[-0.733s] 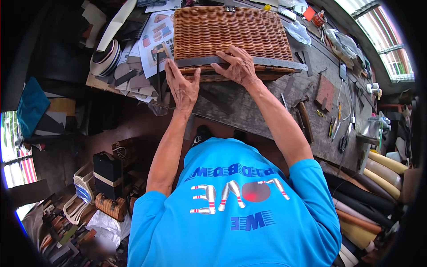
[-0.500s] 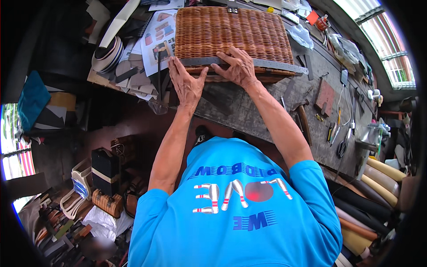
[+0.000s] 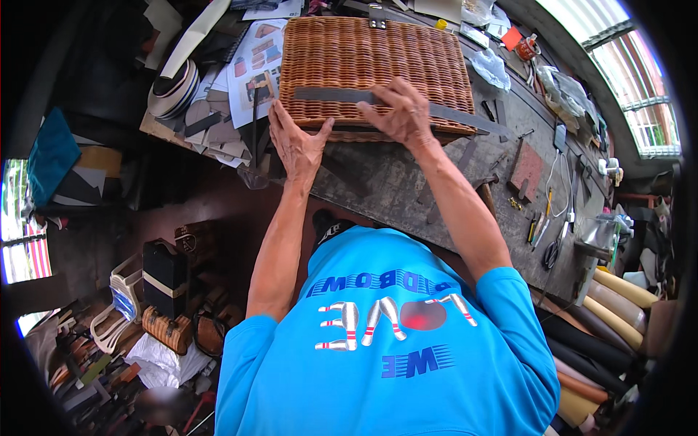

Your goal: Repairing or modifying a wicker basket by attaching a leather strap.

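A brown wicker basket with a lidded top and a metal clasp lies on the worktable. My right hand has its fingers closed on a long, flat dark strip, like a metal ruler, slanting across the front of the lid; its right end sticks out past the basket. At the basket's front left corner, my left hand rests with fingers stretched out and thumb apart. A thin dark bar lies on papers left of that hand.
Printed sheets and striped rounds lie left of the basket. To the right are plastic bags, a reddish block, a hammer, scissors and cables. Material rolls stand lower right; a chair and bags stand lower left.
The strip has moved up from the lid's front edge and now slants across it, with my right hand shifted right along with it. My left hand sits slightly lower and further left.
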Demonstrator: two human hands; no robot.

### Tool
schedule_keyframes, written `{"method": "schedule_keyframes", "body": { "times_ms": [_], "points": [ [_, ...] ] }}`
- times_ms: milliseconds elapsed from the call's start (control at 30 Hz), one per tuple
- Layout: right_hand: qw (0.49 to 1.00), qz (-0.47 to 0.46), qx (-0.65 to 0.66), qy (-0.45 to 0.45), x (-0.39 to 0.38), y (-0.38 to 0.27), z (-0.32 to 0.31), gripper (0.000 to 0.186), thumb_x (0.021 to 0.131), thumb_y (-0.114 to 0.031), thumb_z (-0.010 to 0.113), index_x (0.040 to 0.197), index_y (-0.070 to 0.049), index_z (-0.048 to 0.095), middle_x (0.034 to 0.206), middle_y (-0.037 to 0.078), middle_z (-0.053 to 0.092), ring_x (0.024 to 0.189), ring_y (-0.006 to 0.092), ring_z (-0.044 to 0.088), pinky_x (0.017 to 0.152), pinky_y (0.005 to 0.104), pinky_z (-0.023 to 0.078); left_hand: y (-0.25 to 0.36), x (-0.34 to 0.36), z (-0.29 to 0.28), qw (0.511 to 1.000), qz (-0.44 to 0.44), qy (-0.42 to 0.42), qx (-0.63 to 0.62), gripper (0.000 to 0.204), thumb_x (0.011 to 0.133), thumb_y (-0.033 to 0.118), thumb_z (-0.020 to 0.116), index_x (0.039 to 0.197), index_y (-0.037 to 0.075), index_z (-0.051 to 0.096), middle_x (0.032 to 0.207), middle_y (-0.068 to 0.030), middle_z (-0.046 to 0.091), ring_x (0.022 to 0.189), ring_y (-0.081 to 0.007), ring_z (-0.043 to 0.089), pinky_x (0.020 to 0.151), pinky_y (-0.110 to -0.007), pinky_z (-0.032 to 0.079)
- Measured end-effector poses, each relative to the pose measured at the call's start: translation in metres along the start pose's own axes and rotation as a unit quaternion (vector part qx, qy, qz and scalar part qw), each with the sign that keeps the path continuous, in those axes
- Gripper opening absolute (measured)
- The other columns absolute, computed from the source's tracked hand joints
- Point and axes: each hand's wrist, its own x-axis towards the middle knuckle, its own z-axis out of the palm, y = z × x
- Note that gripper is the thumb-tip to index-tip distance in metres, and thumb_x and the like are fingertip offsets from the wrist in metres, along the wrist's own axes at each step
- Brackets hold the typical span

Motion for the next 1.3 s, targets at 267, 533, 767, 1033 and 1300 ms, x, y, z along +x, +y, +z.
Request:
{"method": "schedule_keyframes", "body": {
  "times_ms": [267, 533, 767, 1033, 1300],
  "points": [
    [0.979, 0.141, -0.11, -0.097, -0.078, 0.147, -0.159, 0.037, 0.078, -0.033, 0.082, 0.107, -0.01, 0.077, 0.082, 0.004, 0.061, 0.076, 0.0184, 0.065, 0.071, 0.0327, 0.054, 0.003, 0.007, -0.012, 1.0, -0.005, -0.003, 0.017, 0.115, 0.072, 0.052, 0.086, 0.149, -0.012, 0.028, 0.149, -0.0334, 0.035, 0.14, -0.0446, 0.035, 0.116, -0.048, 0.034],
    [0.985, 0.08, -0.081, -0.127, -0.097, 0.182, -0.172, 0.035, 0.077, -0.035, 0.083, 0.103, -0.011, 0.078, 0.082, 0.004, 0.06, 0.077, 0.0184, 0.064, 0.071, 0.0332, 0.055, 0.011, 0.016, -0.019, 0.998, -0.027, -0.054, 0.028, 0.102, 0.072, 0.043, 0.088, 0.145, -0.006, 0.036, 0.138, -0.0286, 0.044, 0.129, -0.0421, 0.046, 0.109, -0.048, 0.041],
    [0.988, 0.059, -0.031, -0.143, -0.096, 0.19, -0.152, 0.036, 0.077, -0.038, 0.081, 0.101, -0.011, 0.078, 0.081, 0.004, 0.058, 0.075, 0.0186, 0.062, 0.07, 0.0341, 0.054, 0.016, 0.017, -0.019, 0.997, -0.038, -0.063, 0.035, 0.097, 0.074, 0.041, 0.087, 0.146, -0.002, 0.038, 0.137, -0.0257, 0.044, 0.129, -0.0398, 0.046, 0.109, -0.048, 0.04],
    [0.985, 0.059, -0.005, -0.159, -0.097, 0.196, -0.148, 0.038, 0.078, -0.038, 0.08, 0.102, -0.008, 0.076, 0.081, 0.005, 0.056, 0.073, 0.0211, 0.059, 0.066, 0.0365, 0.051, 0.012, 0.019, -0.023, 0.993, -0.061, -0.09, 0.052, 0.101, 0.075, 0.043, 0.087, 0.148, -0.006, 0.036, 0.137, -0.0253, 0.043, 0.131, -0.0389, 0.045, 0.111, -0.047, 0.038],
    [0.988, 0.043, -0.005, -0.151, -0.097, 0.199, -0.146, 0.035, 0.078, -0.034, 0.08, 0.101, -0.008, 0.075, 0.08, 0.005, 0.055, 0.073, 0.0212, 0.058, 0.066, 0.0366, 0.05, 0.01, 0.02, -0.023, 0.991, -0.063, -0.096, 0.07, 0.1, 0.077, 0.043, 0.086, 0.148, -0.007, 0.036, 0.14, -0.0245, 0.043, 0.131, -0.0373, 0.046, 0.111, -0.044, 0.038]
  ]
}}
